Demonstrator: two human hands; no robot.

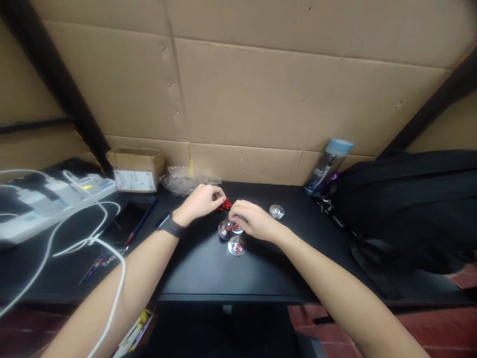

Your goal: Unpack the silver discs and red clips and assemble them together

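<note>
My left hand (203, 201), with a dark watch on its wrist, is curled and pinches a small red piece (224, 204) on the black table (208, 271). My right hand (250, 220) is closed over a small clear round cup (237, 227) with red inside. Two more clear cups (224, 229) lie just below my right hand, one of them (236, 245) with red in it. A further clear cup (276, 212) sits apart to the right of my right hand.
A small cardboard box (136, 169) and crumpled clear plastic (184, 180) stand at the back left. A power strip with white cables (55, 191), a dark phone (122, 223) and a pen lie on the left. A blue-capped bottle (328, 166) and a black bag (406, 209) fill the right.
</note>
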